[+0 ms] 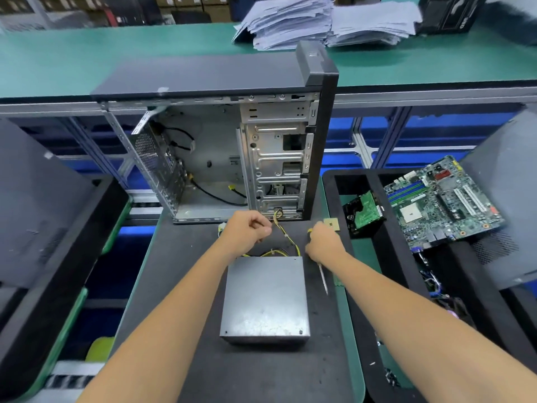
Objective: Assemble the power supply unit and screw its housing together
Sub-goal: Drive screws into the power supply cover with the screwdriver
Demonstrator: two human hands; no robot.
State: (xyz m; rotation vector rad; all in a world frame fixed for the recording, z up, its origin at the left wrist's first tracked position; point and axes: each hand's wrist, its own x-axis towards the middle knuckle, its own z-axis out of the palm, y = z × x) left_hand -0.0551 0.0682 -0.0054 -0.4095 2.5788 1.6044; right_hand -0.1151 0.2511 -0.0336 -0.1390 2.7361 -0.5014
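A workshop bench with a dark mat [186, 301] is occupying the foreground; an open computer case [232, 158] is standing at its far edge, and a motherboard [441, 205] is lying in a tray to the right. The power supply unit [265, 298], a closed grey metal box, is lying flat on the mat between the two forearms, nearer the person than either hand. It is probably heavy and rigid with smooth faces, so gripping it by opposite side walls looks safest; its yellow-and-black cable bundle [286, 242] is flexible and trailing toward the case. The left hand [247, 229] is curling closed just beside that bundle; whether it is pinching anything cannot be told. The right hand [324, 242] is closing around a screwdriver [323, 276], its shaft pointing toward the person beside the unit's right edge.
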